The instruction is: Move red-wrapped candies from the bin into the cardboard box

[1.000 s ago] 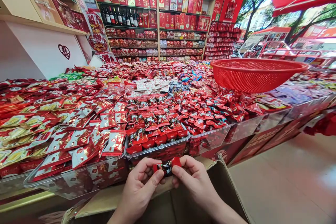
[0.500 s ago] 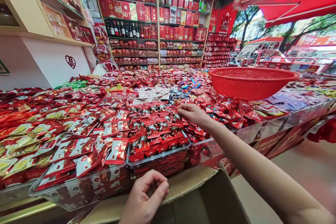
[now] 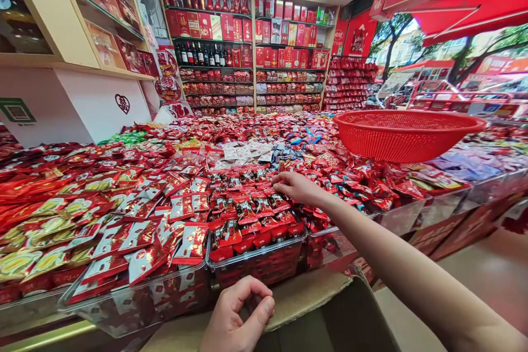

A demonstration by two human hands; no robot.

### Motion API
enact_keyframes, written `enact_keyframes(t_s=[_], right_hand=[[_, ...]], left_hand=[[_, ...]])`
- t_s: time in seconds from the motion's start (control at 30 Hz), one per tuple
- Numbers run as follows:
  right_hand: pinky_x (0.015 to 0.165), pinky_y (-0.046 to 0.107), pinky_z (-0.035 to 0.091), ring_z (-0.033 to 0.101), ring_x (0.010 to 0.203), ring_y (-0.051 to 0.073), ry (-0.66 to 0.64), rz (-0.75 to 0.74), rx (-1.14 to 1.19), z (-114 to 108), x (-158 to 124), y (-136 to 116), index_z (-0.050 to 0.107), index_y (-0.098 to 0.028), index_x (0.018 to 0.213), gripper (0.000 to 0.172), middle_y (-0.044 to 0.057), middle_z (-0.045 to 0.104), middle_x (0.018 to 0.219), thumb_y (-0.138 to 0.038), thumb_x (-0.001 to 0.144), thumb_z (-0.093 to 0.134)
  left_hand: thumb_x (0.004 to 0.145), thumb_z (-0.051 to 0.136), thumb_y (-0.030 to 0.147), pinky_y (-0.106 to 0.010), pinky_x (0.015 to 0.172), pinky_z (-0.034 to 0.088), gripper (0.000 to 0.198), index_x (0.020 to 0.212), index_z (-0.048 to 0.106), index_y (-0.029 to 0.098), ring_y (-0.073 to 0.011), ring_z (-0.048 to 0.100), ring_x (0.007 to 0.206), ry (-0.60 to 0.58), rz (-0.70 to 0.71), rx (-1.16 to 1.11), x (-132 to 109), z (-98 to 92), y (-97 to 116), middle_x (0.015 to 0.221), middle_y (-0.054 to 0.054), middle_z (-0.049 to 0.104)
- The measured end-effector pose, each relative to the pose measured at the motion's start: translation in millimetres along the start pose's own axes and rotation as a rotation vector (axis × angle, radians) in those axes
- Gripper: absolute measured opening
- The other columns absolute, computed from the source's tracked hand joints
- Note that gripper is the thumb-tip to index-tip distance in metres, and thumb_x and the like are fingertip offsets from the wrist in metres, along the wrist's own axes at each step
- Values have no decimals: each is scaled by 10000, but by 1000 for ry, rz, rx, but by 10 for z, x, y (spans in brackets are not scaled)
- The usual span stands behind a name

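My right hand (image 3: pixel 295 187) reaches over a clear plastic bin (image 3: pixel 259 256) heaped with small red packets (image 3: pixel 243 212) with dark prints. Its fingers are bent together and pinch at a packet near the bin's back right; the fingertips are partly hidden. My left hand (image 3: pixel 241 313) is closed in front of the bin, thumb and forefinger curled into a loop, with nothing visible in it. Beneath it lies the flap of an open cardboard box (image 3: pixel 313 300). Left of the bin, a second clear bin (image 3: pixel 136 302) holds red and white packets (image 3: pixel 140 234).
A red plastic basket (image 3: pixel 406 137) rests on the packets at the right. Gold-printed packets (image 3: pixel 41 236) lie at the left, white ones (image 3: pixel 245 153) further back. Shelves (image 3: pixel 253 38) of bottles and boxes line the back wall. A cabinet (image 3: pixel 74 27) juts out at upper left.
The view has shifted, so the scene sits slightly lower and further right. My right hand has moved a little left and down over the packets. My left hand keeps its curled shape.
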State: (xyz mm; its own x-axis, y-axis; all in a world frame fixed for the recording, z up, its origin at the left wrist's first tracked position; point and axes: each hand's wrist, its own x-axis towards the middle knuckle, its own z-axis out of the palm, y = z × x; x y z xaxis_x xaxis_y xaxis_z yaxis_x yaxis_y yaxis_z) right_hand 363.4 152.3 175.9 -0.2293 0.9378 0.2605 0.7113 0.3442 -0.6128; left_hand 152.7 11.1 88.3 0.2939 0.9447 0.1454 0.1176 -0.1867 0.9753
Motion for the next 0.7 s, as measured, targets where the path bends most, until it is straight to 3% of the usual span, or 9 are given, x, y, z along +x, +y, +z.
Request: enact_keyframes(t_s=[0.1, 0.17, 0.27, 0.3, 0.33, 0.43, 0.47, 0.57, 0.7], right_hand=[[566, 226, 350, 492, 619, 117, 22, 8, -27, 6, 1, -44, 621, -118, 933, 245, 30, 592, 702, -301, 814, 509], [553, 226, 343, 476, 595, 111, 110, -5, -42, -28, -75, -121, 616, -116, 914, 242, 26, 578, 679, -312, 810, 520], [528, 213, 347, 461, 567, 98, 231, -76, 58, -135, -437, -313, 622, -128, 808, 213, 9, 561, 645, -311, 815, 514], [506, 203, 345, 454, 542, 92, 181, -92, 134, -173, -618, -381, 627, -139, 765, 223, -5, 547, 612, -320, 818, 507], [485, 194, 344, 458, 523, 89, 42, -99, 216, -201, -816, -438, 639, -153, 751, 230, -15, 544, 592, -325, 820, 503], [552, 212, 426, 567, 609, 123, -596, -115, 334, -125, -1435, -494, 688, -187, 856, 207, 9, 635, 684, -289, 823, 512], [616, 233, 454, 602, 691, 148, -724, -96, 341, -25, -1639, -469, 682, -195, 944, 230, 35, 666, 772, -285, 834, 501], [846, 307, 443, 572, 1011, 213, -794, 5, 382, 422, -2214, -330, 546, -221, 1203, 358, 92, 625, 1099, -302, 866, 455], [902, 324, 419, 541, 1073, 217, -800, 94, 523, 832, -2674, -224, 472, -236, 1268, 396, 91, 585, 1175, -292, 878, 438]], left_hand=[[741, 599, 363, -191, 482, 383, 198, 664, 600, 180, -103, 468, 510, 2, 17, 29, 12, -11, -7, 553, 10, 559], [752, 589, 352, -194, 493, 402, 187, 679, 602, 180, -111, 497, 529, -4, 24, 49, 27, -29, 0, 569, 7, 568], [772, 573, 321, -199, 519, 437, 160, 712, 604, 176, -122, 540, 569, -59, 8, 83, 43, -54, 35, 610, -7, 604], [775, 571, 310, -200, 527, 446, 147, 730, 606, 174, -122, 550, 578, -67, -2, 83, 46, -58, 49, 626, -10, 616], [775, 572, 303, -197, 523, 449, 138, 744, 605, 174, -117, 552, 571, -61, -16, 73, 50, -59, 61, 627, -8, 621], [760, 589, 281, -182, 504, 448, 114, 750, 613, 170, -106, 564, 557, -43, -25, 35, 78, -53, 78, 622, -4, 634], [750, 599, 268, -178, 500, 449, 101, 743, 616, 169, -101, 567, 548, -39, -26, 26, 94, -51, 78, 613, 1, 637], [718, 625, 243, -181, 484, 462, 80, 717, 622, 163, -98, 578, 508, 10, -27, -44, 148, -49, 62, 569, 16, 632], [699, 632, 219, -194, 502, 485, 63, 700, 627, 156, -101, 596, 505, 62, 20, -58, 200, -52, 17, 562, 26, 628]])
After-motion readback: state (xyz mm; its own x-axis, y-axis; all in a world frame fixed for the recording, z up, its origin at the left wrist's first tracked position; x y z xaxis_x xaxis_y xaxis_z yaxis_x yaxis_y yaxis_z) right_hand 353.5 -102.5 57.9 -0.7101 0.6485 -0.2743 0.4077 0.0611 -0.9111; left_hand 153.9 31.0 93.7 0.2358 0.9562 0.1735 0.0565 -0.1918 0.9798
